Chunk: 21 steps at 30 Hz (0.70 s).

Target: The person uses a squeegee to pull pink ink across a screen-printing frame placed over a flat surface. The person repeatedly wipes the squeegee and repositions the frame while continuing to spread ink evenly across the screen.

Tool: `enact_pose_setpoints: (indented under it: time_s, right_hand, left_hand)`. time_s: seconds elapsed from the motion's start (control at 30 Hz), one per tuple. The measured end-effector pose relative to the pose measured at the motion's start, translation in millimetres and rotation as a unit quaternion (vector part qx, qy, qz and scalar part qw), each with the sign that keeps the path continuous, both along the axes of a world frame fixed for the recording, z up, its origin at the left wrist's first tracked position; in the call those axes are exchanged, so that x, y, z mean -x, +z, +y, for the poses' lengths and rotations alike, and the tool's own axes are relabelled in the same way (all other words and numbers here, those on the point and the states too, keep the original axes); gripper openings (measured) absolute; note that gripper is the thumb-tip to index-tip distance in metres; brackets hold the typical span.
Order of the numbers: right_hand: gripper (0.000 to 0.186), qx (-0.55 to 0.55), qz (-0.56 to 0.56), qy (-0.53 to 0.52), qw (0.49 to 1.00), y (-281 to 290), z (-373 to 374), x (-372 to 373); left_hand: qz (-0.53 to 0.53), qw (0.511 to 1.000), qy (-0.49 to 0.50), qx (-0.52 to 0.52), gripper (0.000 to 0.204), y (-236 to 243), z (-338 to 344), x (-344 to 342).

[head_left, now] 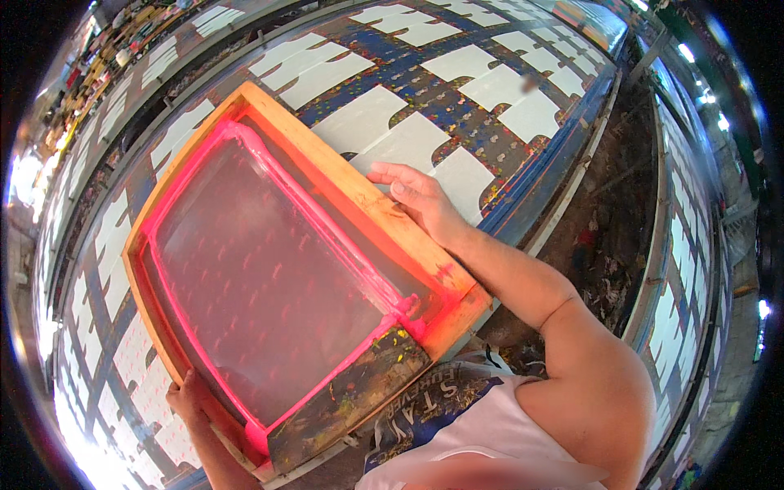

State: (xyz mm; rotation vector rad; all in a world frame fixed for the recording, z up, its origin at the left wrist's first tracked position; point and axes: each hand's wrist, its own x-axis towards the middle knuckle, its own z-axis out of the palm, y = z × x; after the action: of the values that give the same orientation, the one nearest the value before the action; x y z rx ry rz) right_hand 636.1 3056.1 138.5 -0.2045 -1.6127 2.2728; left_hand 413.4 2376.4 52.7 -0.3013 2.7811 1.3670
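A wooden-framed printing screen point(257, 261) fills the left middle, with bright pink ink along its inner edges and pink specks on the grey mesh. My left hand point(186, 398) grips the frame's lower left side, partly hidden by it. My right hand point(420, 200) holds the upper right side, fingers bent at the wooden edge. A dark, paint-stained band point(351, 392) crosses the screen's near end, close to my torso.
A long printing table point(384, 57) carries rows of white cut pieces point(457, 184) on a blue, paint-speckled surface. Its blue edge point(523, 188) borders a dark, littered gap point(600, 229). Another table with white pieces point(678, 269) runs along the right. Cluttered goods point(90, 65) lie far left.
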Motion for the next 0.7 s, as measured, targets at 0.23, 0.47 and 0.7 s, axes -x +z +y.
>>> enact_pose_setpoints:
  time_s: [0.23, 0.47, 0.7]
  right_hand:
    - [0.068, -0.04, -0.023, 0.079, 0.996, 1, 119, -22]
    - [0.056, -0.087, -0.024, 0.017, 0.996, -25, 253, -56]
    - [0.067, -0.03, -0.024, -0.005, 0.999, -43, 348, -91]
  left_hand:
    - [0.023, 0.999, 0.011, -0.022, 0.03, 13, 130, -28]
    - [0.084, 0.994, 0.011, 0.066, 0.033, 27, 275, -65]
    - [0.111, 0.993, 0.017, 0.047, 0.033, 56, 395, -115]
